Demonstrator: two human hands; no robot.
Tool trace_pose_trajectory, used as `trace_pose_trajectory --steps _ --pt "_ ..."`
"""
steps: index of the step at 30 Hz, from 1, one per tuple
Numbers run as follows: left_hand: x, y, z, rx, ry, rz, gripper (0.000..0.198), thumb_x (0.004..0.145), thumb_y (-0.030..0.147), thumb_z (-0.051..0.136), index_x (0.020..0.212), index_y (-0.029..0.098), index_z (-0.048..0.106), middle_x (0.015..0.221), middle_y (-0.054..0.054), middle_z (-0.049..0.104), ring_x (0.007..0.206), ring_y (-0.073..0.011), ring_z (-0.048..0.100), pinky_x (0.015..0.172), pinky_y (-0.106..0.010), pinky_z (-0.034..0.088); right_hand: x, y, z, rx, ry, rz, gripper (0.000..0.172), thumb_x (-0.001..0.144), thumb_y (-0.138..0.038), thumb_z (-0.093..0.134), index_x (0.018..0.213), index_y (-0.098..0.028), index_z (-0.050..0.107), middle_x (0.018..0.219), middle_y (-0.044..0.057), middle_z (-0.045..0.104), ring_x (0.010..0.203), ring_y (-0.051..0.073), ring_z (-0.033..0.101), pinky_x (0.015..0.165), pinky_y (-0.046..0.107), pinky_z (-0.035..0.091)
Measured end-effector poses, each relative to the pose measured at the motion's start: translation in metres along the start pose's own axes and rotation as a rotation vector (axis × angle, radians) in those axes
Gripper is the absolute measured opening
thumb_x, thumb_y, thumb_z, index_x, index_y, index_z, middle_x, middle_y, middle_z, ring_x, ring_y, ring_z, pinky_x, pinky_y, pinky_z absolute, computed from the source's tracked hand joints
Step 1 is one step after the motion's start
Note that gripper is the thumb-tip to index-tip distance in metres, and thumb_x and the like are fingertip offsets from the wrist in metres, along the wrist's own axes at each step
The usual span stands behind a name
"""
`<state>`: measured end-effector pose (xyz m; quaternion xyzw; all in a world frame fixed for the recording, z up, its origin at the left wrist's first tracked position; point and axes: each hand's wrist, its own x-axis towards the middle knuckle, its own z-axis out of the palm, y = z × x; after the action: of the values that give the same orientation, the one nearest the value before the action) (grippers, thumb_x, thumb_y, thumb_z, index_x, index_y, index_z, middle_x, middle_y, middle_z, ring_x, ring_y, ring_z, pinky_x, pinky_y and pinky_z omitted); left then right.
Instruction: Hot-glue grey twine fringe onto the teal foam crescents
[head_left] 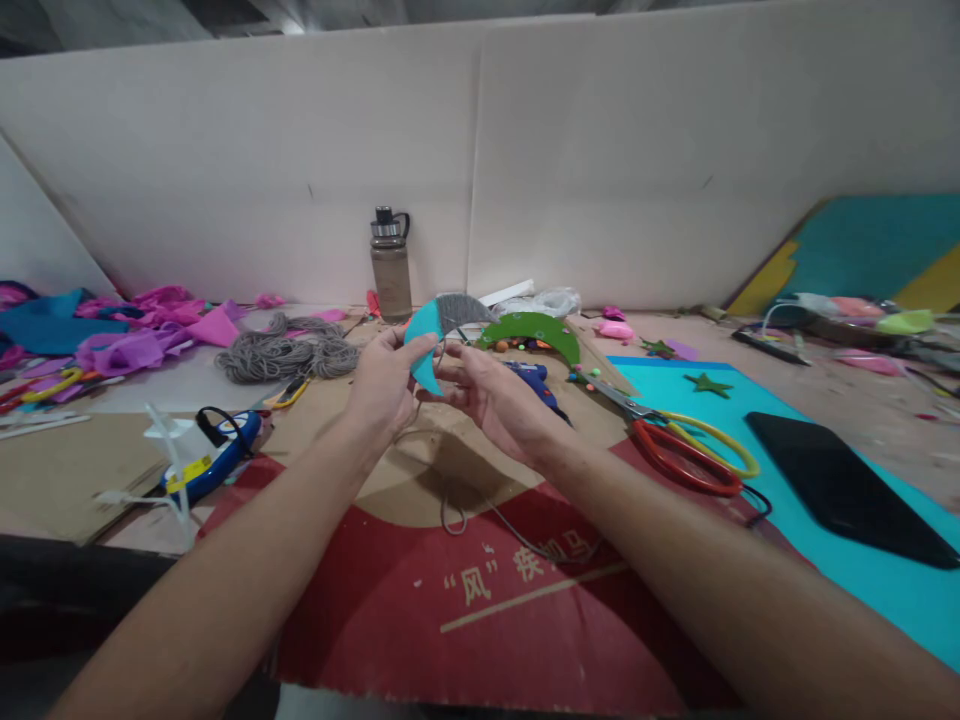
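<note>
A turquoise crescent (424, 324), its upper end wound with grey yarn (459, 311), is held up above the cardboard. My left hand (381, 385) pinches its turquoise part between thumb and fingers. My right hand (491, 395) is close against the crescent's inner side, fingers curled around a strand of grey yarn; its exact grip is partly hidden. From the hands a loose yarn tail (517, 530) trails over the red print. Behind them lies a green crescent (536, 330) with small dots on it.
Scissors (686, 455), a black phone (847, 485) and a green star (709, 385) lie to the right. A blue glue gun (534, 378) is behind my right hand. Leftward are a yarn skein (281, 350), a blue power strip (225, 460) and felt scraps (135, 345). A bottle (391, 270) stands behind.
</note>
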<state>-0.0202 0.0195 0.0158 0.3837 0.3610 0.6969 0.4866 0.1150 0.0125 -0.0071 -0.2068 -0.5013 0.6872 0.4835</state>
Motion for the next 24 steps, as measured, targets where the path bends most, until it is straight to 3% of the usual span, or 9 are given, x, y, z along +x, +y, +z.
trace_pose_trajectory --steps 4,6,8,11,15,18,24 --pt "-0.001 -0.005 0.000 0.032 0.009 -0.008 0.022 0.058 0.012 0.077 0.072 0.014 0.060 0.061 0.002 0.061 0.051 -0.0087 0.055 0.050 -0.020 0.044 -0.004 -0.001 -0.002 -0.412 0.088 -0.035 0.017 0.084 -0.033 0.062 0.095 -0.021 0.059 0.078 -0.001 0.060 0.059 0.011 0.052 0.058 0.027 0.050" --pt "-0.001 -0.006 -0.001 0.060 0.012 -0.013 0.022 0.059 0.013 0.077 0.071 0.014 0.059 0.060 0.002 0.060 0.051 -0.0088 0.055 0.050 -0.020 0.045 -0.008 -0.005 -0.005 -0.677 0.110 -0.140 0.008 0.084 -0.027 0.059 0.083 -0.020 0.062 0.073 -0.001 0.059 0.063 0.012 0.052 0.059 0.026 0.046" --pt "-0.001 -0.008 -0.001 0.082 0.001 -0.019 0.021 0.060 0.013 0.076 0.069 0.014 0.058 0.060 0.001 0.061 0.052 -0.0096 0.057 0.053 -0.022 0.047 -0.013 -0.011 -0.008 -0.876 0.096 -0.270 0.014 0.087 -0.023 0.056 0.075 -0.019 0.063 0.071 -0.001 0.060 0.067 0.013 0.053 0.064 0.027 0.043" --pt "-0.003 -0.009 0.000 0.116 -0.020 -0.027 0.022 0.059 0.014 0.076 0.069 0.014 0.057 0.063 -0.001 0.063 0.057 -0.0119 0.061 0.059 -0.025 0.052 -0.018 -0.022 -0.008 -1.086 0.122 -0.445 0.015 0.089 -0.021 0.056 0.078 -0.020 0.065 0.073 0.000 0.061 0.068 0.014 0.053 0.066 0.027 0.041" --pt "-0.008 -0.010 0.002 0.255 -0.036 -0.005 0.021 0.059 0.016 0.076 0.070 0.014 0.058 0.064 -0.002 0.065 0.056 -0.0121 0.061 0.053 -0.023 0.049 -0.020 -0.031 -0.011 -1.376 0.237 -0.614 0.012 0.090 -0.024 0.059 0.085 -0.019 0.069 0.085 0.005 0.061 0.072 0.015 0.053 0.065 0.028 0.037" --pt "-0.012 -0.012 0.002 0.386 -0.091 0.021 0.016 0.062 0.017 0.074 0.071 0.014 0.061 0.064 -0.004 0.066 0.057 -0.0139 0.063 0.049 -0.021 0.045 -0.017 -0.034 -0.019 -1.455 0.269 -0.705 0.014 0.090 -0.020 0.058 0.084 -0.020 0.071 0.086 0.004 0.061 0.073 0.016 0.053 0.064 0.029 0.036" --pt "-0.017 -0.014 0.002 0.447 -0.185 0.035 0.017 0.068 0.022 0.074 0.075 0.016 0.060 0.063 -0.004 0.067 0.045 -0.0098 0.055 0.043 -0.020 0.038 -0.008 -0.034 -0.034 -1.337 0.324 -0.791 0.007 0.086 -0.020 0.065 0.081 -0.021 0.070 0.081 0.003 0.061 0.074 0.016 0.054 0.068 0.030 0.041"
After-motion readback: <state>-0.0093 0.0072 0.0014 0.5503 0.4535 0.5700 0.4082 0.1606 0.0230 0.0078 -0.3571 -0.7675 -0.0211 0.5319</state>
